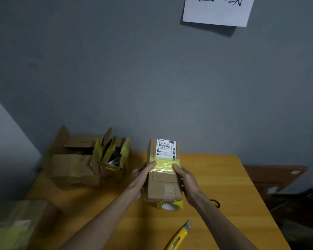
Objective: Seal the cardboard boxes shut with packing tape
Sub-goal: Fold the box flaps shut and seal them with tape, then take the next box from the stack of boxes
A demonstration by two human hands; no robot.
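1. I am gripping the box (163,184) at frame centre, left hand (141,179) and right hand (186,184) curling round it.
2. My thumbs are pressing its yellow tape band (163,165).
3. The tape roll (170,206) is lying just below.

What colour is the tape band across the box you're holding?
Yellow, slightly see-through; the tape band on the box shows best in head view.

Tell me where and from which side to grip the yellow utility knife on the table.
Grip the yellow utility knife on its handle, mid-length, pinching its narrow sides from above. It lies flat on the table, metal blade end pointing away from the person, so the handle is nearer and safer. The left hand and right hand both hold the cardboard box; one must let go first.
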